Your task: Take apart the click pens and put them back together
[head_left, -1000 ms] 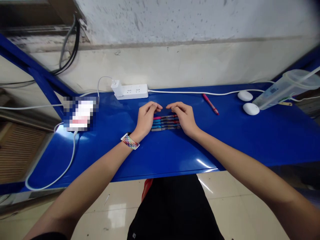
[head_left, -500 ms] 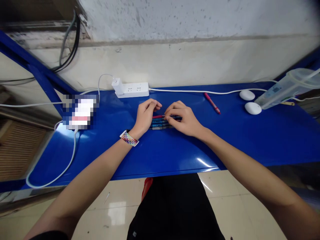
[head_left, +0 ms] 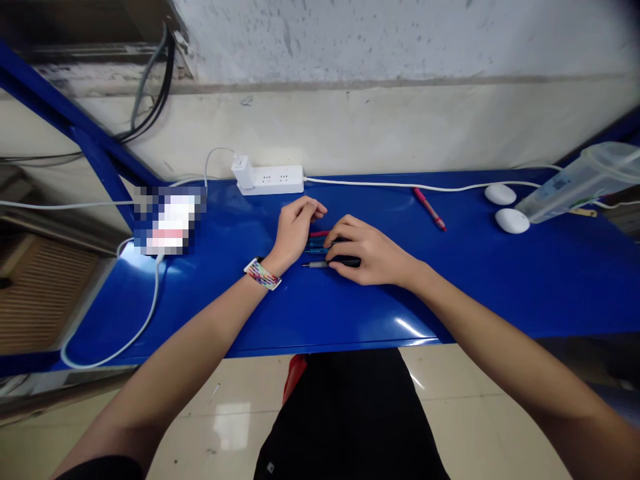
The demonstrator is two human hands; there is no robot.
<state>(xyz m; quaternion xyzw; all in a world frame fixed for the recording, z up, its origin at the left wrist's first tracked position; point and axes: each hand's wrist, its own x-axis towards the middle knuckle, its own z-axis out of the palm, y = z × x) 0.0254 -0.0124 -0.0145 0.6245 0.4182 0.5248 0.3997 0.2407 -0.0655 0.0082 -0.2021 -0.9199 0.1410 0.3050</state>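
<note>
Pinching the gray pen point(head_left: 318, 265) with my right fingers point(head_left: 344, 249); my left fingers point(head_left: 317, 207), loosely curled, rest beside the blue pens point(head_left: 317, 245).

Blue table point(head_left: 320, 313): grouped pens point(head_left: 318, 244) lay centrally, a power strip point(head_left: 278, 181) at 11 o'clock, a red pen point(head_left: 429, 209) at 2, white ovoids point(head_left: 513, 221) and a translucent container point(head_left: 563, 192) near 3, a pixelated device point(head_left: 173, 223) near 9.
</note>
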